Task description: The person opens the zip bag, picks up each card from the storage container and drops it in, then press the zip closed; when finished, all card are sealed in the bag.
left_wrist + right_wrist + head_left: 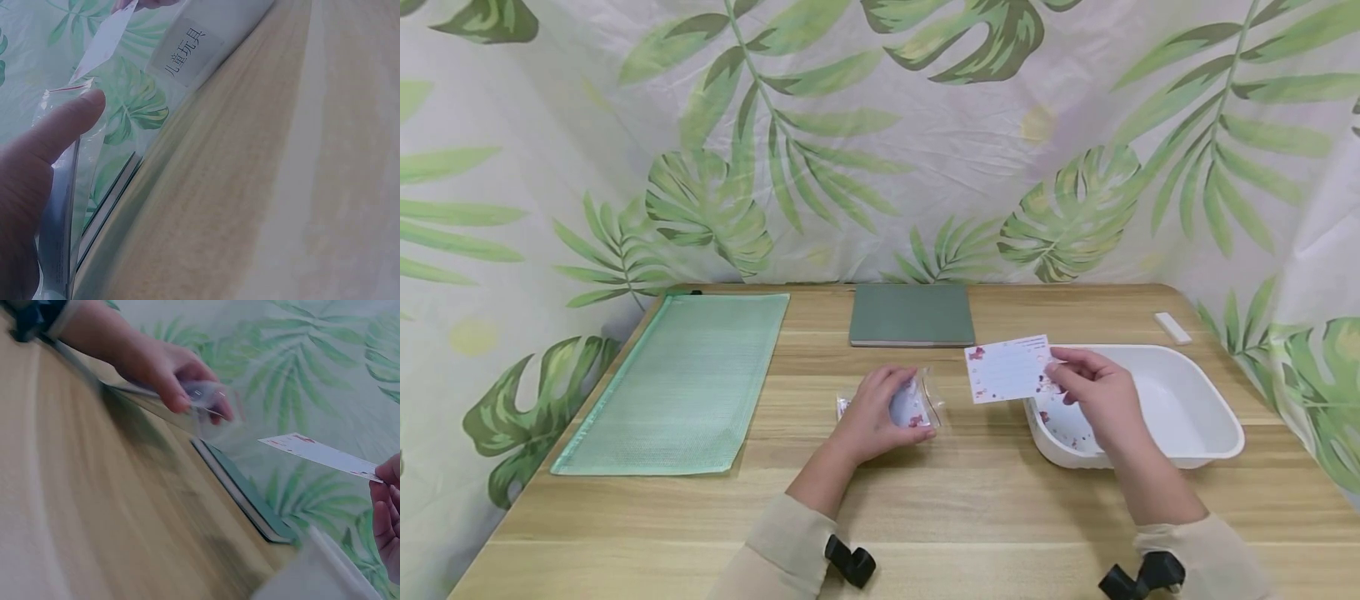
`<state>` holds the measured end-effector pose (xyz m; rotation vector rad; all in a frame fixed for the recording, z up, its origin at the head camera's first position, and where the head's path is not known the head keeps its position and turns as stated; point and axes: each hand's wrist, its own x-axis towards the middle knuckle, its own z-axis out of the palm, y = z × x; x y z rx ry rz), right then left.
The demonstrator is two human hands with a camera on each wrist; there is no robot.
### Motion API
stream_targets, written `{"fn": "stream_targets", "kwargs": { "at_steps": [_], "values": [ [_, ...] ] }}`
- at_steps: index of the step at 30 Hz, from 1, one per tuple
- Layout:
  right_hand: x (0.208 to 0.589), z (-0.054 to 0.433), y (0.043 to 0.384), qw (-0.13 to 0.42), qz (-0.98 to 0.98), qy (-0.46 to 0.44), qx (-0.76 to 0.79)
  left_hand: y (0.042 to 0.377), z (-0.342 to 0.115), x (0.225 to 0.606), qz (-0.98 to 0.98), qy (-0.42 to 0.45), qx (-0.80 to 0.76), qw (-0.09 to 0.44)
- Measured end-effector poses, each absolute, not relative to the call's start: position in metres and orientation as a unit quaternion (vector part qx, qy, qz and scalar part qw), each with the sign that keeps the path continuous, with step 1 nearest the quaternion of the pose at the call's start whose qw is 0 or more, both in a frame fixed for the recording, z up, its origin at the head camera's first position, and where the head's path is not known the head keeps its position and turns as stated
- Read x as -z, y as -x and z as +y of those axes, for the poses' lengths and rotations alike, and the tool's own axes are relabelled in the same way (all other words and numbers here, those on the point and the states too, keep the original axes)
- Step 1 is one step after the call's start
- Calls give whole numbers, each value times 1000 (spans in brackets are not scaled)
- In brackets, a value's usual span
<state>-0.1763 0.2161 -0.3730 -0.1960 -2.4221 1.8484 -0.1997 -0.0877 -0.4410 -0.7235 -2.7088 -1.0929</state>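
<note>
My left hand [878, 421] grips a clear plastic bag [931, 404] just over the table, thumb on the near side and fingers on the far side. Inside the bag shows a stack of printed cards [908, 407]. With thumb and fingers my right hand [1101, 392] pinches a white printed card [1009, 369] by its right end. This card has ruled lines and small red pictures at its corners. It is held up beside the left rim of a white plastic basin [1195, 404]. More printed paper [1063, 425] lies in the basin's left part, partly hidden by the right hand.
A green mesh zip pouch [681, 387] lies flat at the left. At the back middle is a dark green notebook [912, 315]. A small white block [1172, 327] rests behind the basin. The wooden table [955, 517] meets a leaf-print curtain [827, 167] at the back.
</note>
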Motion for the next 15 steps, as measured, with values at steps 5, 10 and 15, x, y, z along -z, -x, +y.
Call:
{"fn": "stream_targets", "kwargs": {
  "at_steps": [5,10,15],
  "values": [
    [378,191,173,28,-782,62,-620,200,-88,440,-899,241,361,67],
    [384,176,172,24,-767,79,-636,200,-88,440,-897,242,365,63],
    [388,170,172,12,-778,86,-622,200,-88,440,-898,235,367,65]
  ]
}}
